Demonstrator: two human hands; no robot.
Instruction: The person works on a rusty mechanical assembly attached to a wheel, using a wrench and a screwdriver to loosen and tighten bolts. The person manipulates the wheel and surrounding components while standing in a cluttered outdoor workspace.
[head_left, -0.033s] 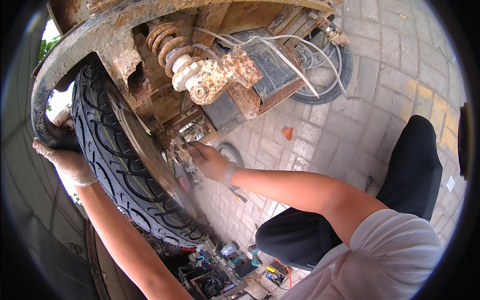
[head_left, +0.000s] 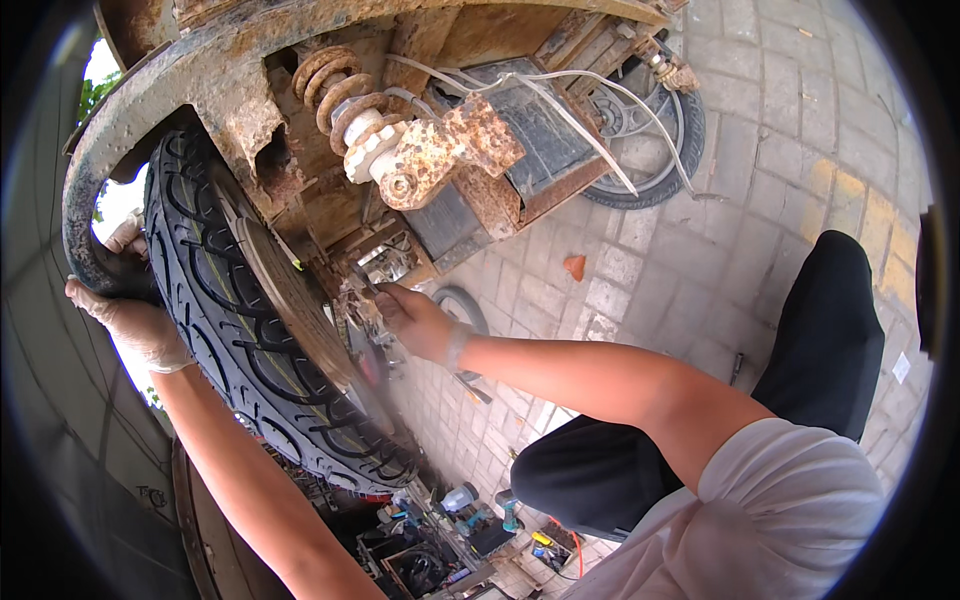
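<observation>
A black treaded tyre [head_left: 215, 290] stands on a wheel with a rusty disc-like rim [head_left: 285, 300], under a rusted vehicle frame. On its left side a thick curved metal bar [head_left: 85, 205] bends round the tyre. My left hand [head_left: 145, 325], in a thin clear glove, is closed round the lower end of this bar, against the tyre; some of its fingers show through the gap. To the right of the wheel, my right hand [head_left: 420, 325], also gloved, pinches a thin dark metal tool [head_left: 366, 280]. The tool's far end is hard to make out among the frame parts.
Above my right hand a rusty coil-spring shock absorber [head_left: 345, 105] juts out, with loose pale cables [head_left: 570, 110] beside it. A smaller wheel [head_left: 650, 150] is beyond, over grey paving. Low down lie a cordless drill [head_left: 508, 510] and a bin of tools [head_left: 410, 560].
</observation>
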